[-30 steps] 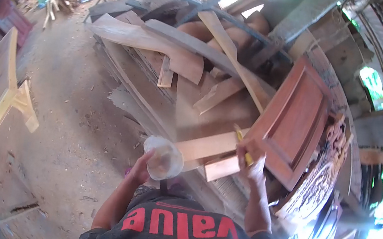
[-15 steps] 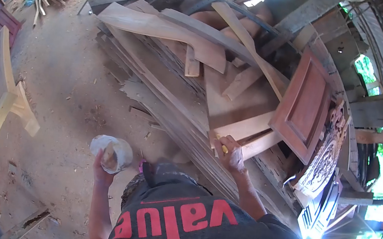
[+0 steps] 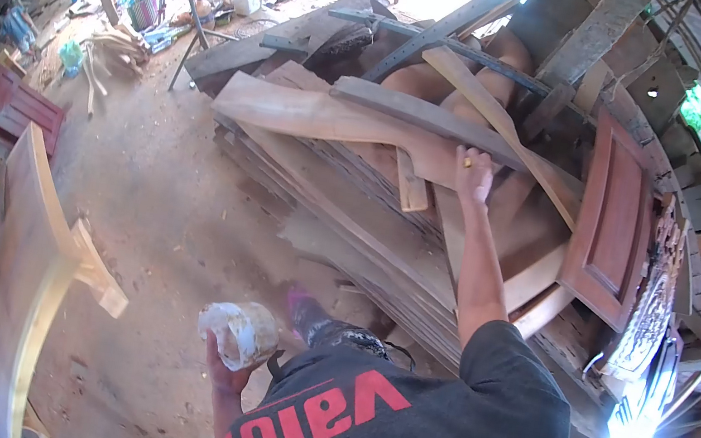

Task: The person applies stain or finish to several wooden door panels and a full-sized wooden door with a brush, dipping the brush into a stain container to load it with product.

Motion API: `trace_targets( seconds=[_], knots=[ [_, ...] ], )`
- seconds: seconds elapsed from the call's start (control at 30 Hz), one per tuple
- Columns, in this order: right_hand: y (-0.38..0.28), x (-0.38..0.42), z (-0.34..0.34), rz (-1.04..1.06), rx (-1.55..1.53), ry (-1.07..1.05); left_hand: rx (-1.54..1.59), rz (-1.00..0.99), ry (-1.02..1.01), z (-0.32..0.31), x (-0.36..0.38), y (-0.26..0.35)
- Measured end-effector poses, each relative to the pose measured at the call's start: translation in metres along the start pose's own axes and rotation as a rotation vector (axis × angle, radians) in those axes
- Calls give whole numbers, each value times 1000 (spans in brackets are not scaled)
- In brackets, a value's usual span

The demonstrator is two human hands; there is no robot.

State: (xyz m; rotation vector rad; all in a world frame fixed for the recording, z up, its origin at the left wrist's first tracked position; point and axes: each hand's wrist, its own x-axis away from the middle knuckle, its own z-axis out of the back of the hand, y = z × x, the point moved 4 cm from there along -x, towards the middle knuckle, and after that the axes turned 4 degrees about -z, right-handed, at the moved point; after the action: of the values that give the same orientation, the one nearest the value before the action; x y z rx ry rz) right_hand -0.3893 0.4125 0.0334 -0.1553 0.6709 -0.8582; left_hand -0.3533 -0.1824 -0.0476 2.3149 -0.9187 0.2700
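Note:
My left hand (image 3: 227, 372) grips a whitish, stained plastic tub (image 3: 257, 334), held tilted low in front of my body with its opening partly showing. Out ahead, with the arm stretched forward, my right hand (image 3: 474, 182) is closed on a small tool with a yellow handle (image 3: 468, 161); its working end is hidden. That hand overlaps the right end of a long curved wooden board (image 3: 312, 114), which lies across the wood pile. A narrow grey plank (image 3: 423, 109) rests just beyond the fingers.
Stacked planks (image 3: 350, 219) fill the area ahead of me. A reddish panelled door (image 3: 611, 224) and a carved wooden piece (image 3: 650, 308) lean at the right. On the left stands a large curved wooden panel (image 3: 22, 268), with a dark red panel (image 3: 8, 96) behind it.
My right hand has moved forward from the pale planks beside the door to the curved board. The left hand still holds the tub, now turned differently. My view has shifted left.

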Motion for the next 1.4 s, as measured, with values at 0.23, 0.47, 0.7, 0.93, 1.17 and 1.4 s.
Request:
trace_targets(
  seconds=[0.23,0.47,0.7,0.93,1.17,1.4],
  knots=[
    [-73,-6,-39,50,-679,-138,-73,130,76,-11,-98,86],
    [-72,-38,-62,-6,171,-130,-202,90,36,-37,-197,139],
    [-179,-18,-121,-49,-446,-404,-149,262,-43,-72,-265,148],
    [-152,-43,-73,-142,-146,-30,-232,345,-97,-74,-329,208],
    [-279,-41,-216,-14,82,-224,-264,473,-155,-29,-421,290],
    [-448,-46,-232,-311,-729,-312,-325,427,-199,-12,-486,396]
  ],
)
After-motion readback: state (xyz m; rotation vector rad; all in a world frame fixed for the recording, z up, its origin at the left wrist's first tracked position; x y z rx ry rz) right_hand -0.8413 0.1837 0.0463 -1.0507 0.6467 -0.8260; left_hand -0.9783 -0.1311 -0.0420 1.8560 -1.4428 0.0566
